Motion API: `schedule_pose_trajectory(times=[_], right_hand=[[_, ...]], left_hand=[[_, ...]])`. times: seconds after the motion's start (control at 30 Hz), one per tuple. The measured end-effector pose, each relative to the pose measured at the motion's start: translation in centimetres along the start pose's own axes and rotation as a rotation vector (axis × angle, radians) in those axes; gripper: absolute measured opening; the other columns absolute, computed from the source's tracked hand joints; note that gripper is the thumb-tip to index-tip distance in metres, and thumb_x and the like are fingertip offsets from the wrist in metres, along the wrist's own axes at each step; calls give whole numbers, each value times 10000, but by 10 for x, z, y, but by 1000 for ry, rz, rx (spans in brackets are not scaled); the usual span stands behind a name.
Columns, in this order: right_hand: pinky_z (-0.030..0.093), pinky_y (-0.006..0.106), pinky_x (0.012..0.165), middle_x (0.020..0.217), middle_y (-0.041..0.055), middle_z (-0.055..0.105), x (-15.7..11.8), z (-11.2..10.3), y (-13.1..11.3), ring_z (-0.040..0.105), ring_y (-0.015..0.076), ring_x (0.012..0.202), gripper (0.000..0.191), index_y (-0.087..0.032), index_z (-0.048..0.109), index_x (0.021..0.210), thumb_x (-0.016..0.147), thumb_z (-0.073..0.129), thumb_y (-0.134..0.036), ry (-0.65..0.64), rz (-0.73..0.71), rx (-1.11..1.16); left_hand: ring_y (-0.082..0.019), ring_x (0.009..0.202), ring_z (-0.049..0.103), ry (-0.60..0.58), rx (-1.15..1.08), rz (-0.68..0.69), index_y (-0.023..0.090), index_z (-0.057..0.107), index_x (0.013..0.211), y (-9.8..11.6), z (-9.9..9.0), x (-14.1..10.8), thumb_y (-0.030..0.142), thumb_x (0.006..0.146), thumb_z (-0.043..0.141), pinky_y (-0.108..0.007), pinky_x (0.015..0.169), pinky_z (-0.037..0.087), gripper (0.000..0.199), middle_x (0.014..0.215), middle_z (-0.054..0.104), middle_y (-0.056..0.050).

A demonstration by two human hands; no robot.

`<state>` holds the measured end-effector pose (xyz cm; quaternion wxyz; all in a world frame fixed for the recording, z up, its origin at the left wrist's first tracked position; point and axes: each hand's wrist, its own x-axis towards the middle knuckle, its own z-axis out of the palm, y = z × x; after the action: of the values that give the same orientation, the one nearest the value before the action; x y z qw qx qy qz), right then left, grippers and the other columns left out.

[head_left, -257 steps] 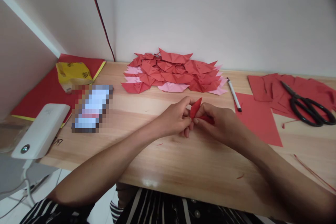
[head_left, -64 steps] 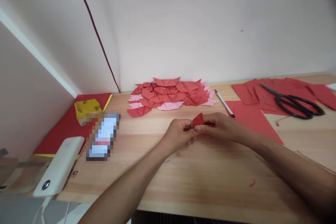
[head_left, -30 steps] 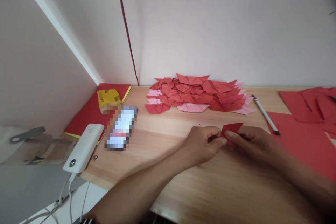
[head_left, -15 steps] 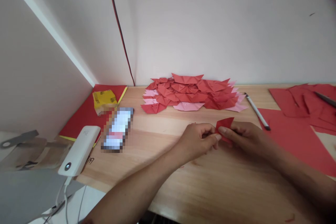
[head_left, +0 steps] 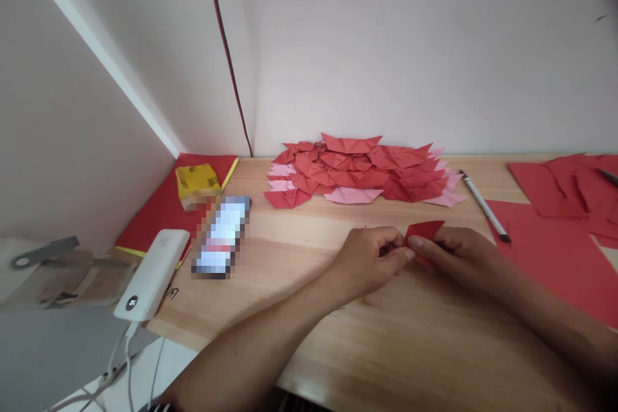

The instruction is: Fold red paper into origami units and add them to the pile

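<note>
A small folded piece of red paper is held between both hands above the wooden table. My left hand pinches its left edge between thumb and fingers. From the right, my right hand grips it with the thumb on top, covering its lower part. Behind the hands, near the wall, lies a heap of folded red and pink paper pieces, overlapping in rows.
At the left are a phone, a white power bank with cables, and a yellow packet on red sheets. A pen and flat red paper lie at the right.
The view has shifted slightly, so most things appear a little further right. The fingertips of my left hand have closed in on the paper, and the paper's upper flap leans more to the right.
</note>
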<state>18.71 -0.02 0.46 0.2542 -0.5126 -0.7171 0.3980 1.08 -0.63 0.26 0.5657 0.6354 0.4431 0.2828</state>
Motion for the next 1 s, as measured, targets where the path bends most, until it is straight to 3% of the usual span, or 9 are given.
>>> schedule_pose_trajectory(times=[0.2, 0.5, 0.7, 1.0], right_hand=[[371, 265, 531, 602, 7, 549, 0, 0, -1, 478, 147, 573, 473, -199, 553, 643, 814, 481, -635, -6, 2, 32], [303, 241, 477, 517, -28, 426, 2, -5, 9, 383, 104, 491, 486, -191, 441, 541, 834, 496, -574, -112, -4, 72], [298, 244, 452, 495, -30, 442, 1, -5, 14, 404, 118, 476, 423, -202, 580, 637, 817, 514, -578, -106, 52, 38], [313, 256, 454, 507, -9, 471, 3, -5, 10, 405, 117, 473, 488, -202, 469, 548, 849, 454, -586, -116, 5, 55]], left_hand=[[-77, 523, 428, 18, 12, -6, 167, 496, 658, 0, 0, 1, 285, 800, 526, -199, 535, 329, 187, 545, 462, 51], [-60, 490, 424, -35, -125, -32, 156, 528, 668, 1, -2, 1, 294, 783, 566, -187, 512, 328, 183, 539, 482, 48], [-44, 431, 400, -37, -120, -101, 156, 549, 693, -1, -3, 0, 341, 780, 571, -178, 457, 313, 206, 526, 488, 51], [-43, 424, 391, -82, -155, -53, 162, 479, 650, 4, -7, -1, 299, 798, 535, -177, 433, 307, 209, 546, 475, 46]])
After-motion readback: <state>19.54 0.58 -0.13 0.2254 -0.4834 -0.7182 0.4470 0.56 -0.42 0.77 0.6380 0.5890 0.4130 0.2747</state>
